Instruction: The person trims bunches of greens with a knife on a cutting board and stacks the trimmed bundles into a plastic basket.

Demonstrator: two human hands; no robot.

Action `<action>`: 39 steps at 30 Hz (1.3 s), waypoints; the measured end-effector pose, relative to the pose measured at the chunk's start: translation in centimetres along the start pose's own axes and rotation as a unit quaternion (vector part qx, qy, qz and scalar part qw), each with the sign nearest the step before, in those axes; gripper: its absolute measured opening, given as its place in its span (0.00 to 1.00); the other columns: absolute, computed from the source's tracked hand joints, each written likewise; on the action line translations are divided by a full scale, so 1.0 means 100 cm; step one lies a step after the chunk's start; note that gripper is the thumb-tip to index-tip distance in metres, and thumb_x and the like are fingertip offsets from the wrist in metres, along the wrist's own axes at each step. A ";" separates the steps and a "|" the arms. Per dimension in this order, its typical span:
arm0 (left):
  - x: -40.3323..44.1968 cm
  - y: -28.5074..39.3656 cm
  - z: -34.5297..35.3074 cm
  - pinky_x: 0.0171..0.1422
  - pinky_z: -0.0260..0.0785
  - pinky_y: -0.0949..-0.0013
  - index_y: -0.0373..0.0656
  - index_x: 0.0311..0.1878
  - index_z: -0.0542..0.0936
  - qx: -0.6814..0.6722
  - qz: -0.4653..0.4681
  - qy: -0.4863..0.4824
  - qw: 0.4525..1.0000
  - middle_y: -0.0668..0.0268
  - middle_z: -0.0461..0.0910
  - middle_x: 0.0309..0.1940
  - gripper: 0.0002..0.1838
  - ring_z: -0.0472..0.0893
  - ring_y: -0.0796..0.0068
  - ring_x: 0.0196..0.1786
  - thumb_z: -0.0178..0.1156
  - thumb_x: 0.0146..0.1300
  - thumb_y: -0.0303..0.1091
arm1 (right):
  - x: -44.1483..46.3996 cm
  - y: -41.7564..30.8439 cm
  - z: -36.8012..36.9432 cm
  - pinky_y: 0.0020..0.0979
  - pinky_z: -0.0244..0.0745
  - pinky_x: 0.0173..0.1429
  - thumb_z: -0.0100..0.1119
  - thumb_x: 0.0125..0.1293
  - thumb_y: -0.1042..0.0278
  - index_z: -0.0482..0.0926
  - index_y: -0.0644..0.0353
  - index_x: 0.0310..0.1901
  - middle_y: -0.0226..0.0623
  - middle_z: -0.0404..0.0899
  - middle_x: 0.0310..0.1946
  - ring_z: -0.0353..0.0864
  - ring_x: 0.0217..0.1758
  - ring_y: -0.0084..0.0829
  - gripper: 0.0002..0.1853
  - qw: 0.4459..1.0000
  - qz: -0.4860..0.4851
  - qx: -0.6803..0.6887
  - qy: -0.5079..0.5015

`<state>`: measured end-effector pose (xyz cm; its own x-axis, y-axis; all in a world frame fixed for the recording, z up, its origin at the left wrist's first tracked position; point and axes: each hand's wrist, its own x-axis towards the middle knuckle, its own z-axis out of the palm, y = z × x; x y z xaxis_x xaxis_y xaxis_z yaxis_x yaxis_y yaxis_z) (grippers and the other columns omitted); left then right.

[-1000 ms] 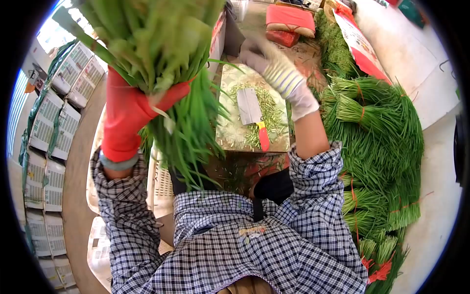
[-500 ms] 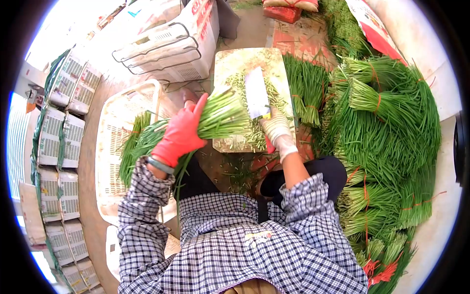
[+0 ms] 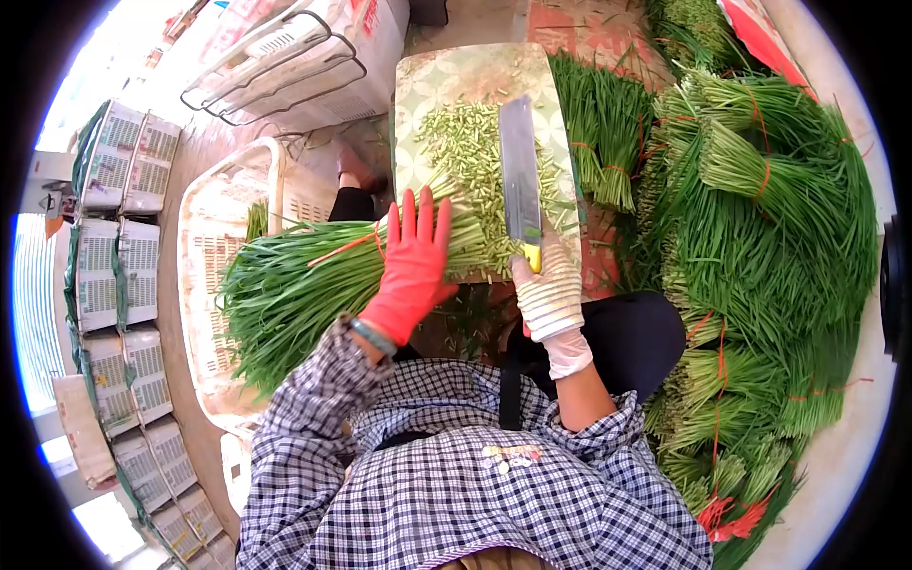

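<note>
My left hand (image 3: 412, 266), in a red glove, lies flat with fingers spread on a bundle of green stalks (image 3: 304, 275) tied with an orange band. The bundle's pale cut ends rest on the patterned board (image 3: 418, 76), and its leaves hang over the basket at the left. In a striped white glove, my right hand (image 3: 549, 294) grips the handle of a cleaver (image 3: 520, 171). The wide blade stands over the board, a little right of the stalk ends. Chopped stalk pieces (image 3: 465, 138) are scattered around the blade.
A white plastic basket (image 3: 195, 285) stands at the left, with a white crate and wire handles (image 3: 361, 85) behind it. Tied green bundles (image 3: 760, 247) are heaped at the right; more (image 3: 608, 133) lie beside the board. Stacked crates (image 3: 119, 266) line the far left.
The bundle was raised, then lowered onto the board's left edge. My left hand opened flat over it. My right hand, empty at first, took the cleaver's handle and now holds the blade more upright.
</note>
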<state>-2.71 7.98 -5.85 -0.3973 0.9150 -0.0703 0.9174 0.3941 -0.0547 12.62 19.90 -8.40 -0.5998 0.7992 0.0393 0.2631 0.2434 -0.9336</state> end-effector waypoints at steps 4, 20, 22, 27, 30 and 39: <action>0.036 -0.009 0.003 0.77 0.52 0.47 0.32 0.74 0.56 0.033 -0.063 -0.004 0.997 0.43 0.60 0.71 0.66 0.66 0.50 0.70 0.80 0.33 0.52 | -0.004 -0.006 -0.005 0.44 0.78 0.42 0.60 0.63 0.67 0.69 0.60 0.68 0.53 0.84 0.36 0.84 0.35 0.50 0.30 0.997 0.052 -0.059 -0.007; 0.063 -0.032 0.022 0.69 0.64 0.55 0.26 0.65 0.63 -0.088 -0.105 -0.076 0.988 0.51 0.80 0.47 0.57 0.80 0.51 0.53 0.79 0.34 0.50 | -0.038 -0.014 -0.008 0.43 0.79 0.36 0.56 0.66 0.67 0.71 0.57 0.66 0.48 0.84 0.37 0.83 0.30 0.48 0.26 0.947 -0.044 -0.267 -0.174; 0.063 -0.028 0.018 0.67 0.64 0.55 0.29 0.59 0.67 -0.095 -0.110 -0.084 0.986 0.52 0.80 0.46 0.51 0.80 0.52 0.52 0.79 0.34 0.49 | -0.036 -0.014 -0.004 0.44 0.79 0.37 0.56 0.65 0.67 0.71 0.57 0.65 0.48 0.84 0.37 0.84 0.32 0.47 0.25 0.945 -0.044 -0.270 -0.182; 0.060 -0.031 0.027 0.54 0.72 0.52 0.40 0.49 0.78 -0.097 -0.083 -0.021 0.992 0.52 0.80 0.42 0.36 0.79 0.50 0.48 0.77 0.33 0.46 | -0.032 -0.012 0.002 0.45 0.80 0.40 0.58 0.62 0.68 0.72 0.57 0.64 0.49 0.84 0.39 0.84 0.34 0.49 0.26 0.926 -0.007 -0.317 -0.205; 0.061 -0.033 0.027 0.51 0.73 0.54 0.37 0.46 0.77 -0.105 -0.079 -0.022 0.991 0.52 0.80 0.41 0.35 0.80 0.51 0.47 0.77 0.34 0.46 | -0.026 -0.019 -0.002 0.45 0.80 0.41 0.57 0.63 0.68 0.73 0.57 0.63 0.49 0.85 0.39 0.84 0.34 0.49 0.25 0.919 -0.006 -0.324 -0.223; 0.063 -0.028 0.022 0.54 0.71 0.58 0.39 0.44 0.73 -0.097 -0.118 -0.061 0.986 0.56 0.80 0.39 0.35 0.81 0.53 0.45 0.79 0.34 0.45 | -0.029 -0.034 0.010 0.47 0.79 0.41 0.59 0.63 0.67 0.73 0.58 0.61 0.51 0.85 0.38 0.85 0.34 0.51 0.24 0.898 0.028 -0.375 -0.231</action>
<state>-7.82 12.42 -8.29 -0.5899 0.7829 -0.1976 0.7808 0.6155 0.1074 12.67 16.21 -5.72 -0.7738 0.5508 -0.3128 0.6328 0.6500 -0.4208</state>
